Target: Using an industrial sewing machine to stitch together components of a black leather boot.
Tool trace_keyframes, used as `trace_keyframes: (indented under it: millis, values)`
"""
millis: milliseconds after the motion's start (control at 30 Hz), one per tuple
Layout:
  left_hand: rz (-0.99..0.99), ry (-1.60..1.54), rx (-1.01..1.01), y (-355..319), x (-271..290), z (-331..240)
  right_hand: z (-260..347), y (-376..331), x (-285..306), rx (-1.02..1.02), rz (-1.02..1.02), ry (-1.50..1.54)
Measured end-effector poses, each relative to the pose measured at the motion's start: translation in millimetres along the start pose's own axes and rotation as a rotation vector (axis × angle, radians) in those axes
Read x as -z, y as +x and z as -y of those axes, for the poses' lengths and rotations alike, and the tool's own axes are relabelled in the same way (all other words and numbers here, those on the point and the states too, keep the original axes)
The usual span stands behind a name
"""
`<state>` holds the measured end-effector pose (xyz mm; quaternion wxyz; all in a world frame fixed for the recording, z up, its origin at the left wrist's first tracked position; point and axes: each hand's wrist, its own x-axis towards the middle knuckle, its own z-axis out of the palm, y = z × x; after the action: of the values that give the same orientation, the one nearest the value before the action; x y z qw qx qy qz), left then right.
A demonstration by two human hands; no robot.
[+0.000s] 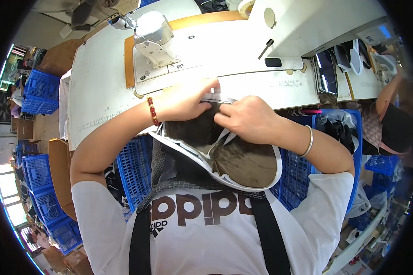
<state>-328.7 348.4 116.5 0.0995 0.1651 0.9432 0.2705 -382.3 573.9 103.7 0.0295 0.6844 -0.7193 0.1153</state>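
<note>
A brown-lined fabric piece with white edging (pixel 248 166) hangs over the front edge of the sewing table, above my lap. It looks like an unfinished bag, though I cannot be sure of the kind. My left hand (pixel 181 101), with a red bead bracelet on its wrist, pinches the far edge of the piece between thumb and fingers. Close beside it, my right hand (pixel 248 118) is closed on the lining near the same edge, fingertips pressed together. A narrow white strip shows between the two hands. What lies under the fingertips is partly hidden.
Beyond my hands stands a white sewing machine (pixel 153 34) on the white tabletop (pixel 98 87). A phone (pixel 326 72) lies at the right. Blue crates (pixel 134 160) flank my lap; more blue crates (pixel 41 91) stand at far left. Another person's arm (pixel 389 91) shows at right.
</note>
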Motion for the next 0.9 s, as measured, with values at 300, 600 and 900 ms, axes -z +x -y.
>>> trace_keyframes:
  millis: [300, 600, 900]
  values:
    - [0.615, 0.143, -0.001, -12.3, 34.4, -48.9, 0.9, -27.3, 13.6, -0.327, -0.141, 0.102]
    - [0.883, -0.199, 0.442, 30.8, 23.2, -46.4, 1.0, -27.5, 25.6, -0.207, -0.030, -0.175]
    - [0.950, -0.587, 0.698, 34.9, 13.0, -43.5, -8.3, -27.4, 33.9, -0.141, 0.012, -0.185]
